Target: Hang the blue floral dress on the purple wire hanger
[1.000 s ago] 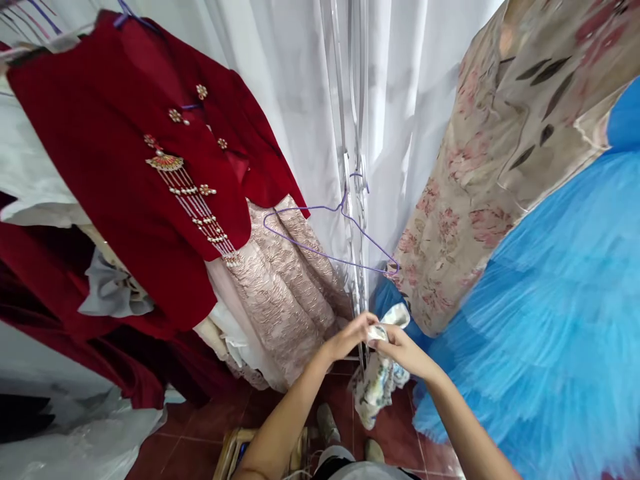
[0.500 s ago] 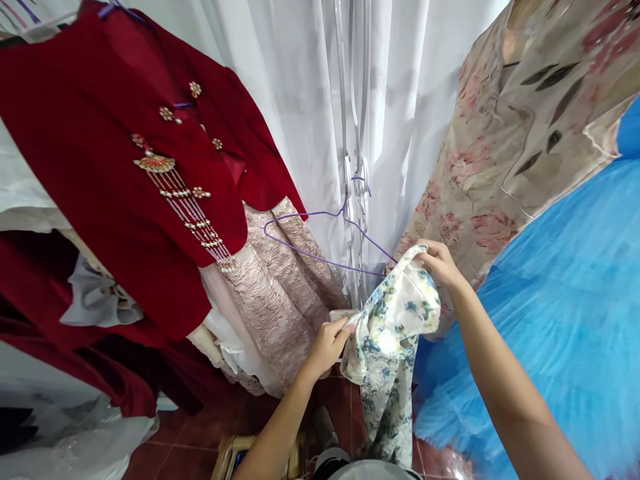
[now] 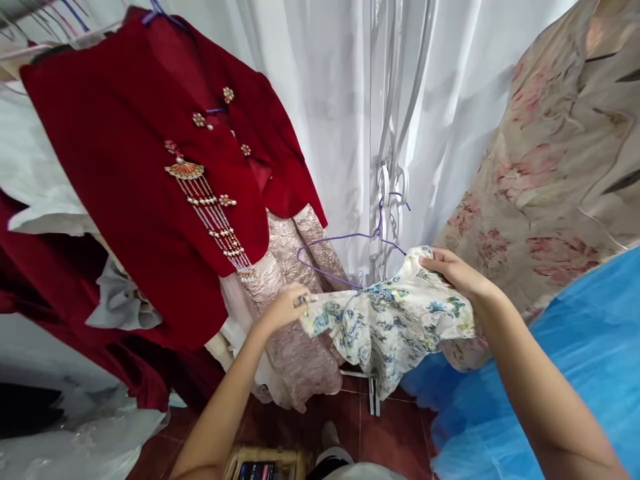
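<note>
A white garment with blue and yellow-green flowers (image 3: 385, 320) is stretched out sideways between my two hands. My left hand (image 3: 289, 307), slightly blurred, pinches its left end. The fingers of my right hand (image 3: 457, 272) close on its upper right corner. Just behind the garment hangs a purple wire hanger (image 3: 330, 237), hooked on a white metal stand (image 3: 393, 177). The hanger's right end passes behind the cloth, so I cannot tell whether it is inside the garment.
On the left hang a dark red velvet jacket (image 3: 220, 180) with beaded ornaments and a pale pink textured skirt (image 3: 295, 353). A beige floral dress (image 3: 530, 193) and blue tulle (image 3: 565, 373) are on the right. White curtains (image 3: 330, 100) hang behind. A wooden stool (image 3: 295, 460) stands on the red-tiled floor.
My left hand has moved left and slightly up, drawing the floral garment out wide where it was bunched and hanging. My right hand still grips its corner. The view has shifted left.
</note>
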### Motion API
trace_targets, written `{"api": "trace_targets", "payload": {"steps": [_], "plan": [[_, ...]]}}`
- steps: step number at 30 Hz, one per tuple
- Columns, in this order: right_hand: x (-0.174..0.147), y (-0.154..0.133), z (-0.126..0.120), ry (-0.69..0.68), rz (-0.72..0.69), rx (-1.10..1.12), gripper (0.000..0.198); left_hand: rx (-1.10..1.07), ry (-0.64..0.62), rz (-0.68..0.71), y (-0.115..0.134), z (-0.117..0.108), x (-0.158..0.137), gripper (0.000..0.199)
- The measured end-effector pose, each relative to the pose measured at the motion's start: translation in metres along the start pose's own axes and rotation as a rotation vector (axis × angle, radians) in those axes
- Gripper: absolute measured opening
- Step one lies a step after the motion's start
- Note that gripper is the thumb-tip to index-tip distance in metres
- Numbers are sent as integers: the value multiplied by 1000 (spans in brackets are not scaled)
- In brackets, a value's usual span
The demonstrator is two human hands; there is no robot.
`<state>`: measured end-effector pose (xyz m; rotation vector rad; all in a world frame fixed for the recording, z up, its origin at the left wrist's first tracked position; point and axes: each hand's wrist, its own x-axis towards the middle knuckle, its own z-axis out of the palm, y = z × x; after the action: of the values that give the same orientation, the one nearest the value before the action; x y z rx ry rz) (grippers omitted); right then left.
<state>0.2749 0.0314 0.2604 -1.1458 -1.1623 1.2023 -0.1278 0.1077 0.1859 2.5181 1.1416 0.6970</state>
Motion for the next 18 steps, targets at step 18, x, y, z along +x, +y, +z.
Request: {"api": "trace_targets", "payload": {"steps": [18], "plan": [[-61,37,-14,421,-338,-545,42,-249,263,114,42,-20,97,29]]}}
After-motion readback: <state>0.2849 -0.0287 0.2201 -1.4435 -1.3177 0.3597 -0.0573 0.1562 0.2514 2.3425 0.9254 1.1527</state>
